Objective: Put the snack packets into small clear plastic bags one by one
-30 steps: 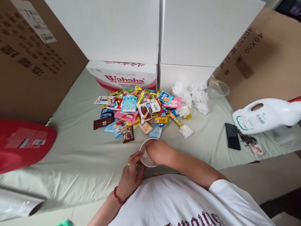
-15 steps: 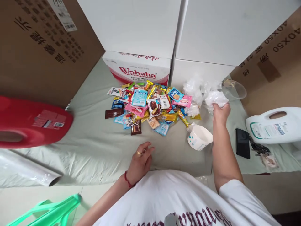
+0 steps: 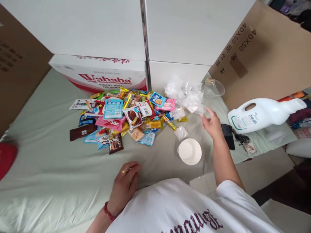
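My right hand is open and empty, with its fingers apart beside a heap of crumpled clear plastic bags. My left hand rests near my body, fingers loosely bent, thumb apart and nothing in them. Between the hands and a little forward, a white paper cup stands with its mouth up. A pile of wrapped snacks spreads across the cloth in front of my left hand. A small clear wrapper lies just behind the cup. A transparent plastic bowl stands beyond my right hand.
A Wahaha carton and white boxes form the back wall. On the right are a white detergent bottle, a black phone and keys. Cardboard panels flank both sides; a red container shows at left.
My right hand has let go of the crumpled plastic bag and drawn back toward me. The paper cup, tilted before, now stands upright. My view has turned right; the left hand stays empty.
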`<state>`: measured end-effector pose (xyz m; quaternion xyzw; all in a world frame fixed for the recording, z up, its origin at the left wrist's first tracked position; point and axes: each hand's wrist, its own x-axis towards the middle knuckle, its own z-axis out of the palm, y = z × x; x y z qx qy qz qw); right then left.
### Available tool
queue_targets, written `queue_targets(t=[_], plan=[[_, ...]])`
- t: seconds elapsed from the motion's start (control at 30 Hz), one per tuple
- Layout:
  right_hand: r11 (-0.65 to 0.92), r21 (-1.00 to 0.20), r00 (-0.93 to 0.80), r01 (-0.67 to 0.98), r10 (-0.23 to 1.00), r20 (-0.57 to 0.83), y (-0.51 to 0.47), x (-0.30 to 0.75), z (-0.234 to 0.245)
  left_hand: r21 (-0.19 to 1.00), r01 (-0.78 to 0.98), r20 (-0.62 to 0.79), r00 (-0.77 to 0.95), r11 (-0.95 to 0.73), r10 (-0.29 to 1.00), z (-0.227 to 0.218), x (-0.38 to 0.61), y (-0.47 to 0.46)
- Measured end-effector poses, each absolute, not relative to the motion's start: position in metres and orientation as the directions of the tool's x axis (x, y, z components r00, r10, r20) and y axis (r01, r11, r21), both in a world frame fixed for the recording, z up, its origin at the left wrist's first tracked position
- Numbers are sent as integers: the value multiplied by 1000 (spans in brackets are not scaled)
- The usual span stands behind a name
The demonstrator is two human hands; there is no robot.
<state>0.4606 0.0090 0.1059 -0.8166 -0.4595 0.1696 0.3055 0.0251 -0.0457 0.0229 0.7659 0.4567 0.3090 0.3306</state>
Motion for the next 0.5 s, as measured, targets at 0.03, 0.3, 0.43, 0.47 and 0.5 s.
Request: queue_targets(t=[0.03, 0.3, 0.43, 0.47, 0.5], plan=[[-304, -656, 398, 690, 917, -6, -19, 455, 114, 791, 491, 167, 399, -364, 901, 21, 26, -43], [152, -533, -275, 832, 948, -159, -157, 391, 103, 715, 424, 265, 571, -555, 777, 19, 61, -23], [222, -460, -66, 860, 941, 331, -149, 402, 85, 629, 392, 333, 645, -671, 688, 24, 73, -20], [197, -404, 10, 893, 890, 456, -139, 413, 88, 612, 392, 344, 651, -687, 677, 25, 73, -21], [146, -340, 85, 929, 810, 581, -125, 428, 94, 598, 399, 349, 651, -695, 674, 27, 71, -23]])
